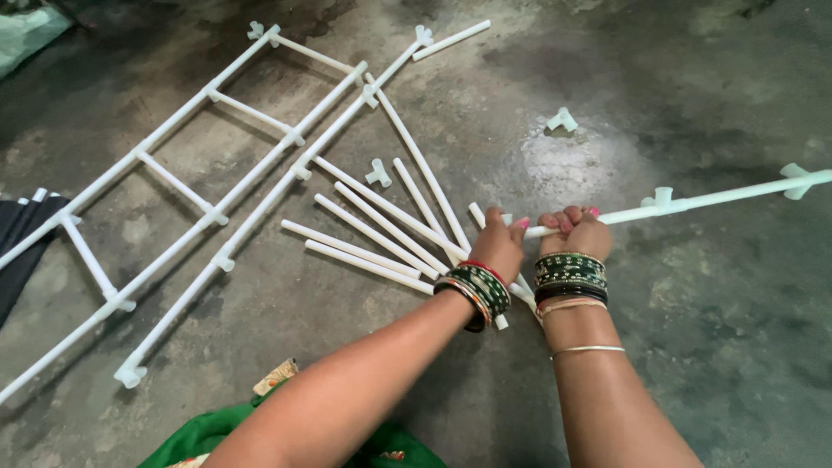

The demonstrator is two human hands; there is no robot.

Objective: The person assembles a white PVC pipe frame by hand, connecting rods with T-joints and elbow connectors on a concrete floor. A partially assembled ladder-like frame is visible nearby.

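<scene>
At the far left, a ladder-like frame [173, 173] of white pipes lies flat on the grey concrete floor [711, 364], and a dark cloth [22, 251] shows at the left edge. Right of the frame, several loose white pipes [373, 234] lie side by side near the middle, with a small white connector [378, 172] just beside them. The left hand [498, 244] rests on the near ends of these pipes, fingers curled over one of them. Just beside it, the right hand [576, 232] is closed tight around a long white pipe [711, 198] that runs to the right edge and carries fittings. Farther away lies another connector [562, 120].
</scene>
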